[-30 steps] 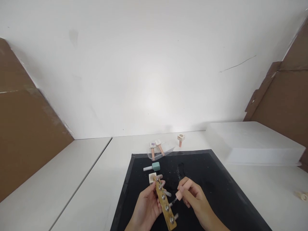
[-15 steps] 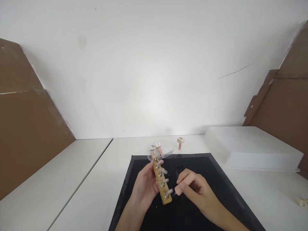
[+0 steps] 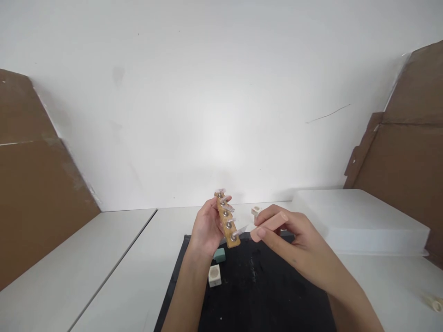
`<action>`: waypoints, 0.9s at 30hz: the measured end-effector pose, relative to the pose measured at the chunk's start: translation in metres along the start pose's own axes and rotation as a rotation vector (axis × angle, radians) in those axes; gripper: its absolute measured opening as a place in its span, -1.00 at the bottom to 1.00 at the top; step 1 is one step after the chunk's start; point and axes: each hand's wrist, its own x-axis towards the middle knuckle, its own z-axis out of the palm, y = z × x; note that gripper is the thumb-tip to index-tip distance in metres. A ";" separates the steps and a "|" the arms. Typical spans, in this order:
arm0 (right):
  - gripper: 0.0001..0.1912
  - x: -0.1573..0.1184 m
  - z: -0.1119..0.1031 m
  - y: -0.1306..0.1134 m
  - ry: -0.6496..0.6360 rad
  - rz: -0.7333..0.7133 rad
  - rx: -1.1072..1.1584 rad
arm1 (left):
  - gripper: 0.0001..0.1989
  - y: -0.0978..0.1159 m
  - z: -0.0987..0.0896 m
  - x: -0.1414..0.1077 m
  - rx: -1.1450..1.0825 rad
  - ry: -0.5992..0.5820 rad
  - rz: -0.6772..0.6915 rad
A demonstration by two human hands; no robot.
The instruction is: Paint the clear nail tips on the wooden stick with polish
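My left hand (image 3: 206, 228) is closed around a yellowish narrow strip (image 3: 229, 225), held tilted above the black mat. Along the strip sit several round metal bases, each bearing a clear plastic piece (image 3: 239, 231) that looks like a nail tip. In my right hand (image 3: 301, 237), thumb and fingers pinch a peach-coloured stick (image 3: 275, 222). One end of that stick is close to the nearest clear piece; whether they touch I cannot tell. Below my left hand a teal block (image 3: 219, 255) and a white cube (image 3: 214, 275) with a round mark lie on the mat.
The black mat (image 3: 273, 290) lies on a white table (image 3: 138, 267). Another white cube (image 3: 255, 210) is behind my right fingers. A translucent plastic box (image 3: 360, 226) stands at the right, with a small pale object (image 3: 434, 303) near the edge. Cardboard panels (image 3: 41, 198) flank both sides.
Both hands and the strip have moved up and away from me. The peach-coloured stick now shows in my right hand. The teal block and white cube on the mat have come into view.
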 end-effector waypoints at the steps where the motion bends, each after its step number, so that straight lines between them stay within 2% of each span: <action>1: -0.80 0.001 0.000 0.001 -0.002 0.016 -0.010 | -0.75 -0.001 0.000 0.002 0.012 0.002 -0.018; 8: -0.78 0.006 0.004 0.011 -0.033 0.025 -0.097 | -0.72 -0.008 -0.001 0.004 0.095 -0.016 -0.120; 16: -0.84 0.010 0.004 0.018 0.015 -0.104 -0.219 | -0.71 -0.011 -0.006 0.007 0.049 -0.028 -0.192; 21: -0.87 0.008 0.001 0.027 0.045 -0.153 -0.252 | -0.71 -0.010 -0.015 0.012 0.041 -0.039 -0.166; 27: -0.88 0.012 0.005 0.022 0.065 -0.125 -0.202 | -0.72 -0.007 -0.010 0.009 0.031 -0.016 -0.167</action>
